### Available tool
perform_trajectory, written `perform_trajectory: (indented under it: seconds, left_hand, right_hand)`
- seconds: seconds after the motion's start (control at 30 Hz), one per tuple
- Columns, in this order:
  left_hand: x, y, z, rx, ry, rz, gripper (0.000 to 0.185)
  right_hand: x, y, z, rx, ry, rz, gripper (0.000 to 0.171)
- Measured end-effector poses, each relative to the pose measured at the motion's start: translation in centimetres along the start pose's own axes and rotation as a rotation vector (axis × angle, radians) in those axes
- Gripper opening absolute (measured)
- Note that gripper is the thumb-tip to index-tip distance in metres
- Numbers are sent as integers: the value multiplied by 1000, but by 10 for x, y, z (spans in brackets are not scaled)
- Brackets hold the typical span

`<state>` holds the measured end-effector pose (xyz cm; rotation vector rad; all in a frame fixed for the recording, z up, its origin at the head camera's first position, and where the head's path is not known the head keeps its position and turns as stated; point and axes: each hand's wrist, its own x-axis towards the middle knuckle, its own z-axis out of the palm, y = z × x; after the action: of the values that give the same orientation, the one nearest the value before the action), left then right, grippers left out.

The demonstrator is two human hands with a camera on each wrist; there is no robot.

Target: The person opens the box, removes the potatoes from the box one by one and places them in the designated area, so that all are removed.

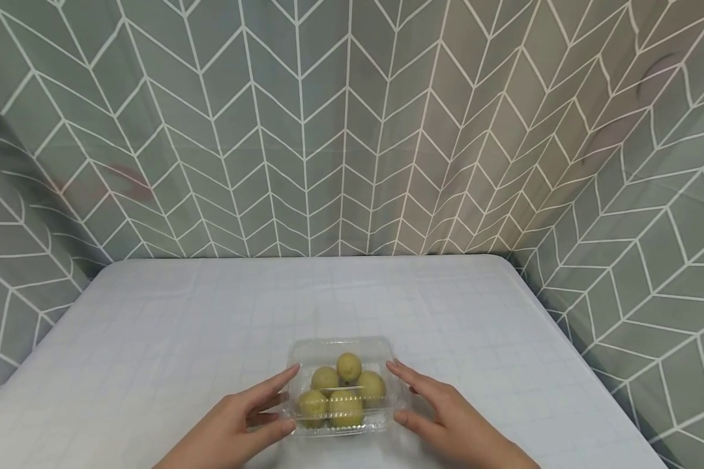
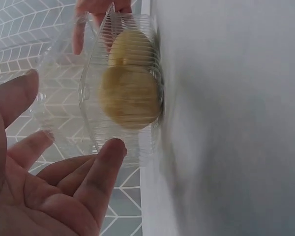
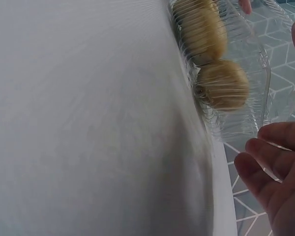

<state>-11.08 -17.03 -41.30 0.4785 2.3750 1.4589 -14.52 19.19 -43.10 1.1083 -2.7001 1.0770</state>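
Observation:
A clear plastic clamshell box (image 1: 380, 355) sits near the front edge of the white table (image 1: 211, 312), its lid down over several round yellow-green fruits (image 1: 349, 366). My left hand (image 1: 281, 400) flanks the box's left side with fingers extended, the thumb at the front left corner. On the other side my right hand (image 1: 410, 394) mirrors it, fingertips at the box's wall. In the left wrist view the left hand (image 2: 54, 147) lies spread by the box (image 2: 88, 59) and the fruit (image 2: 130, 96). From the right wrist the right hand (image 3: 280, 172) reaches beside the box (image 3: 258, 105).
A grey-green cloth backdrop (image 1: 352, 130) with a white chevron pattern rises behind the table and wraps around both sides. The tabletop's left, right and far edges fall off to this cloth.

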Motion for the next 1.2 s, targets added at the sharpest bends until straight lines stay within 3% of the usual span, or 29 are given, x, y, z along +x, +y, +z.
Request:
perform_trajectory:
  seconds: [0.1,0.23,0.37,0.47,0.6,0.7,1.07,1.2]
  left_hand:
    - [1,2,-2,45,-1,21,66]
    - [2,3,-5,188,27,78,64]
    - [6,6,-7,380,112,156,59]
    - [10,8,-9,447,187,239,54]
    - [15,8,-11,447,252,353,51]
    - [19,8,-13,443,296,401,50]
    - [42,18,-23,379,431,408,33]
    - [54,17,-27,322,446,417,29]
  right_hand:
    - [2,-1,-2,-84,42,-21,61]
    - [4,-7,-5,-164,126,-23,57]
    - [8,-10,-8,-170,231,-106,54]
    - [13,-10,-12,-137,271,-162,50]
    - [21,-10,-19,-99,276,-181,47]
    - [28,-8,-23,-98,289,-192,46]
    - [61,0,-34,-54,435,-217,39]
    - [72,5,-35,36,468,-161,30]
